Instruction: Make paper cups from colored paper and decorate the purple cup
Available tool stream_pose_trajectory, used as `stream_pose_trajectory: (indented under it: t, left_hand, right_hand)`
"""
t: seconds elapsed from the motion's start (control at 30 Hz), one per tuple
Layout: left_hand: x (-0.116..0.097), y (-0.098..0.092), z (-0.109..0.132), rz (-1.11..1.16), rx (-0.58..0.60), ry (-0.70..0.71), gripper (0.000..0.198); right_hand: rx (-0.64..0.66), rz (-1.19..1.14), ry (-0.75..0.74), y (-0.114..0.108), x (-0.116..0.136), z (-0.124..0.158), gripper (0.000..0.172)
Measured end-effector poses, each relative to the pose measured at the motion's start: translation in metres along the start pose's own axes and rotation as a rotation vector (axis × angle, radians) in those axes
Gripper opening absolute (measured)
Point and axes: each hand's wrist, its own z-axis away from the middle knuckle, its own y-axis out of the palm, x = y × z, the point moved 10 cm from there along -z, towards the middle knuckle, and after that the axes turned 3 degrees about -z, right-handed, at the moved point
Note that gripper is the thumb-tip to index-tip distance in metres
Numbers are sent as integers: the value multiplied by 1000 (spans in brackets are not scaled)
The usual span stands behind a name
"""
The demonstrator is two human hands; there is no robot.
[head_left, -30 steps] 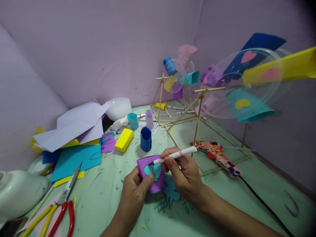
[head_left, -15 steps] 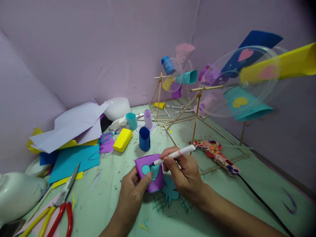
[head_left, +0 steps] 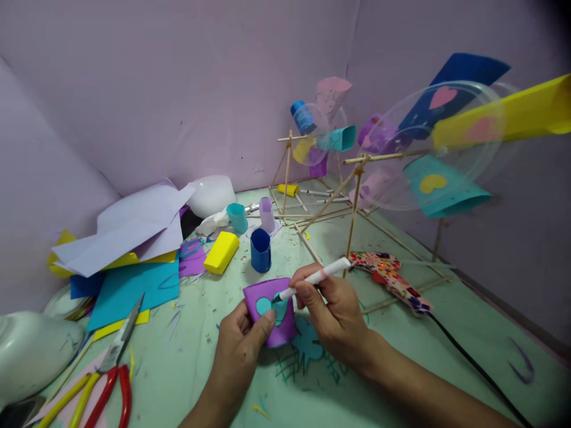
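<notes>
My left hand (head_left: pixel 243 342) grips a purple foam or paper cup (head_left: pixel 285 330) at its left side, thumb pressed on its front. A teal heart (head_left: pixel 264 305) sits on that front, partly covered by the thumb. Held in my right hand (head_left: pixel 332 312) is a white marker (head_left: pixel 319 277), its dark tip at the heart's upper edge. Below the cup lies a teal splash-shaped cutout (head_left: pixel 310 345) on the table. Just beyond the cup stand a dark blue tube (head_left: pixel 261 251) and a yellow one (head_left: pixel 222 252) lying on its side.
Scissors (head_left: pixel 118 351) with red and yellow handles lie at left, by stacked coloured sheets (head_left: pixel 134 291) and a white bottle (head_left: pixel 35 351). At right, a patterned glue gun (head_left: pixel 392 276) trails a black cord. Stick-framed wheels (head_left: pixel 357 196) with coloured cups stand behind it.
The marker has tilted and shifted very slightly within the same spot on the heart. My left hand and the cup stay almost still.
</notes>
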Motion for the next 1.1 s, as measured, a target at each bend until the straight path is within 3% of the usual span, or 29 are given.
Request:
stream_pose_trajectory:
  t: [0.37, 0.6, 1.1]
  left_hand:
    - [-1, -1, 0, -3, -4, 11, 48]
    - [-4, -2, 3, 38, -70, 15, 44]
    - [1, -4, 0, 59, -44, -19, 45]
  right_hand:
    - [-12, -7, 16, -1, -6, 0, 14]
    - [-38, 10, 32, -6, -6, -2, 14]
    - [-71, 29, 58, -11, -11, -4, 15]
